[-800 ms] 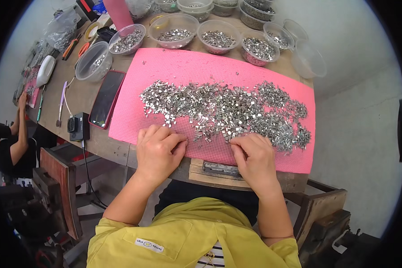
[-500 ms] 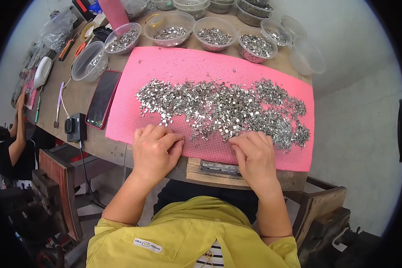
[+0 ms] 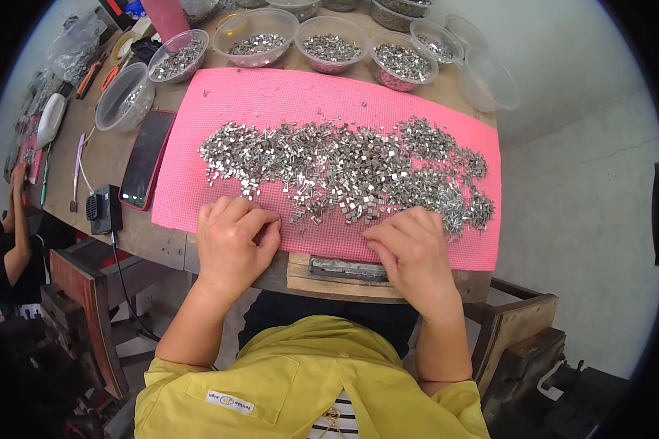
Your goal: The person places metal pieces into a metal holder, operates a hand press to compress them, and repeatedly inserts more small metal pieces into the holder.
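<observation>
1. One left hand (image 3: 234, 238) over the near part of the pink mat (image 3: 271, 91), fingers curled, thumb close to forefinger. Impossible to tell whether gripping anything.
2. One right hand (image 3: 416, 245), similarly curled, just beside the pile's near edge. Again impossible to tell whether pinching a piece.
3. Pile of small metal pieces (image 3: 351, 168): spread over the middle of the mat, beyond the hands. Long axis running left to right, right end slanting toward the near edge; single pieces pointing every way.
4. Surface: wooden table (image 3: 150, 238) beneath the mat, with phone (image 3: 146, 157) and black box (image 3: 108, 211) at left, wooden block (image 3: 322, 282) at the near edge, bearing a dark bar (image 3: 348, 268).
5. Room: pale wall (image 3: 578, 183) at right; co-worker's arm (image 3: 18, 219) at far left.
6. Materials: shiny silver-grey metal, some squarish, some slender; grid-textured mat; round bowls (image 3: 333, 26) of translucent plastic along the far edge, several containing similar pieces.
</observation>
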The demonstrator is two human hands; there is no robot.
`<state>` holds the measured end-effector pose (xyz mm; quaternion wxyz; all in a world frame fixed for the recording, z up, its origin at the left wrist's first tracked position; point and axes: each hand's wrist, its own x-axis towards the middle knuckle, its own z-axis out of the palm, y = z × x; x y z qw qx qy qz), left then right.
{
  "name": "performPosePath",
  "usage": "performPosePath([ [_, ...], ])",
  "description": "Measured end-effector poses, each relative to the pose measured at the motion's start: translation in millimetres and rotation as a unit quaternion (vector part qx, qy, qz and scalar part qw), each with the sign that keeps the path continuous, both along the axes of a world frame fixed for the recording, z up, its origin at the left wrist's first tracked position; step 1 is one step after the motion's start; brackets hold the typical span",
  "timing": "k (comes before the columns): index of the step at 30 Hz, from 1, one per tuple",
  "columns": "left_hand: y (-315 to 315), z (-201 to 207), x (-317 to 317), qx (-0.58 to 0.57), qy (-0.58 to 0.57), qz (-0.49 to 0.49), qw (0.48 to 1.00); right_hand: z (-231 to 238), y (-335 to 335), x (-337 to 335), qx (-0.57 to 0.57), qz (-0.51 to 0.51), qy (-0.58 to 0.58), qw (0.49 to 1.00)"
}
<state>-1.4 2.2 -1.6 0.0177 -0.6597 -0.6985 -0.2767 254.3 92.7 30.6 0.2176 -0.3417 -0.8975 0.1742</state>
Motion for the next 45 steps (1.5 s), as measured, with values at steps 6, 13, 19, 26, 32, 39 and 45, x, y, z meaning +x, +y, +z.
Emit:
performPosePath([
  [6, -1, 1, -2, 0.009, -0.001, -0.005, 1.0, -12, -6, -32, 0.011, 0.063, 0.013, 0.998],
  [13, 4, 3, 17, 0.001, -0.036, -0.012, 0.999, -17, -6, -47, 0.031, 0.075, 0.022, 0.996],
  [19, 1, -3, -3, -0.004, -0.071, -0.028, 0.997, -24, -15, -76, 0.079, 0.049, -0.03, 0.995],
  [26, -3, 5, 6, 0.017, -0.173, -0.058, 0.983, -21, -9, -48, -0.037, 0.01, 0.084, 0.996],
  [32, -2, 6, 28, -0.017, -0.236, -0.175, 0.956, -7, -22, 6, -0.102, -0.057, 0.127, 0.985],
  [39, -1, -2, 55, -0.044, -0.23, -0.209, 0.949, -12, -44, 18, -0.1, -0.031, 0.131, 0.986],
  [45, 0, 2, 57, -0.034, -0.153, -0.218, 0.963, -20, -47, 9, -0.066, -0.017, 0.135, 0.988],
])
